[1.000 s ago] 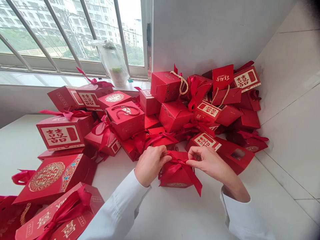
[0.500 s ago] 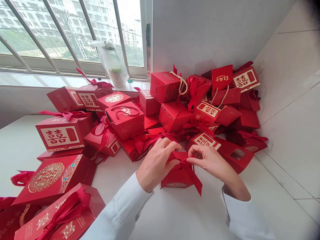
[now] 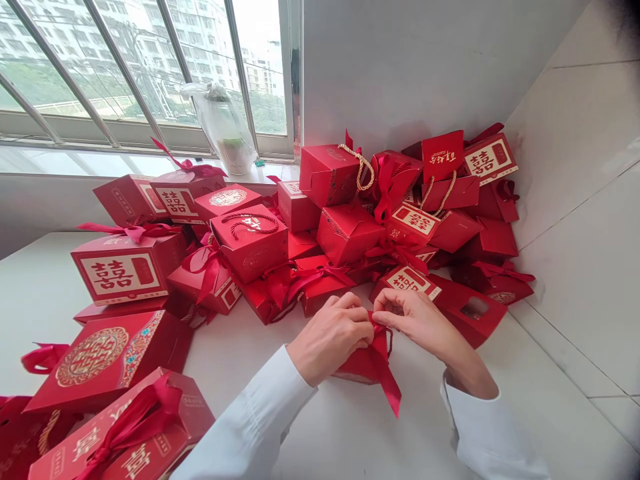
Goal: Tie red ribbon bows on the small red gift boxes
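Observation:
A small red gift box (image 3: 367, 365) lies on the white table (image 3: 360, 427) in front of me, with a red ribbon (image 3: 389, 383) trailing off its near right side. My left hand (image 3: 333, 337) is closed over the box's top left, fingers pinching the ribbon. My right hand (image 3: 415, 320) meets it from the right, thumb and forefinger pinched on the same ribbon at the knot. Both wrists wear white sleeves. Most of the box is hidden under my left hand.
A heap of red gift boxes (image 3: 350, 230) with ribbons and gold rope handles fills the corner against the wall. Larger red boxes (image 3: 120, 270) lie at the left. A clear plastic bag (image 3: 225, 127) stands on the window sill.
My left hand has moved right across the box top to meet the right hand. The box has tipped and the ribbon tail now hangs lower on the right.

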